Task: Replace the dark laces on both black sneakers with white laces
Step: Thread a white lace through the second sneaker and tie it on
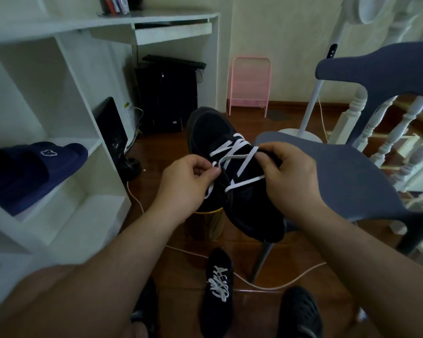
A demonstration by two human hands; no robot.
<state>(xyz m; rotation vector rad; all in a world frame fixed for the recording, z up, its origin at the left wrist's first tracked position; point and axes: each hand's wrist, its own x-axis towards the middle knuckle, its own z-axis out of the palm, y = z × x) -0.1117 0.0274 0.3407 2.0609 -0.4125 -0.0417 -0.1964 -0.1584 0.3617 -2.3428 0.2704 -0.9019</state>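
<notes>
Sneaker in hand point(232, 172): black, held up between your two hands above the floor, toe pointing away from you; it looks light and soft in the upper, stiffer at the sole, so steady it by the side wall, not the tongue.
Second sneaker point(217, 289): on the floor below your hands, near your feet, already crossed with white lace; this half looks done.
Right hand point(291, 176): fingers curled round the right flank of the held sneaker beside the eyelets, clamping it; take your hold here, on the firm edge.
Left hand point(193, 176): thumb and fingertips pinching the white lace at the left side of the upper, with the loose end hanging just below it.
White lace point(239, 164): flat, limp, probably a little slippery; it crosses several times between your hands and hangs slack lower down. Pinch close to the tip for threading, since it will likely flop if held farther back.
Next eyelet: hidden by your left fingers; cannot tell which one is in hand.
</notes>
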